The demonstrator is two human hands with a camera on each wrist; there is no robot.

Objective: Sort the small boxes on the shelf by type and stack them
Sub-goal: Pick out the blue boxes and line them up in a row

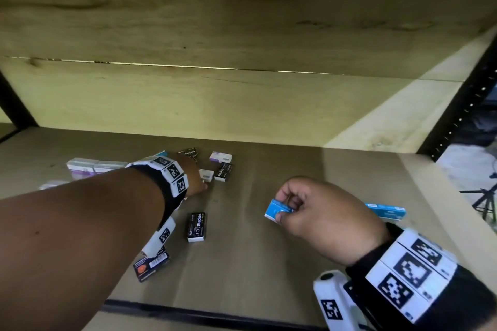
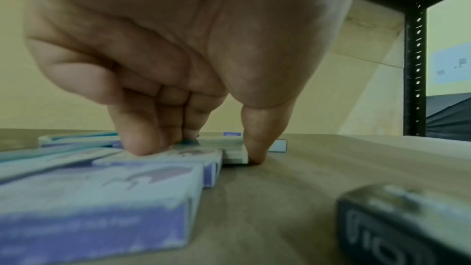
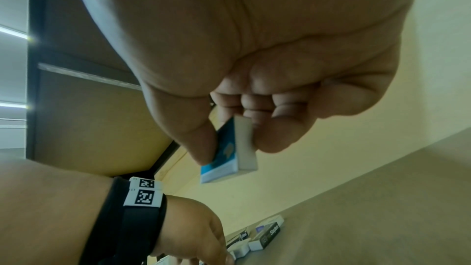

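My right hand (image 1: 282, 209) holds a small blue box (image 1: 274, 211) above the brown shelf board (image 1: 269, 263); the right wrist view shows the blue box (image 3: 229, 154) pinched between thumb and curled fingers (image 3: 270, 142). My left hand (image 1: 200, 183) reaches into the cluster of boxes at the middle left. In the left wrist view the fingers (image 2: 142, 144) press on top of a white and purple box (image 2: 193, 154), with the thumb (image 2: 254, 148) down against its end. Another blue box (image 1: 386, 209) lies to the right. Black Staples boxes (image 1: 196, 226) (image 1: 223, 171) lie near my left hand.
White and purple boxes (image 1: 83, 168) (image 1: 221, 156) sit at the back left and centre. A dark box with an orange mark (image 1: 151, 263) lies under my left forearm. A black perforated post (image 1: 457, 115) stands at the right. The shelf's black front rail (image 1: 188, 312) runs below.
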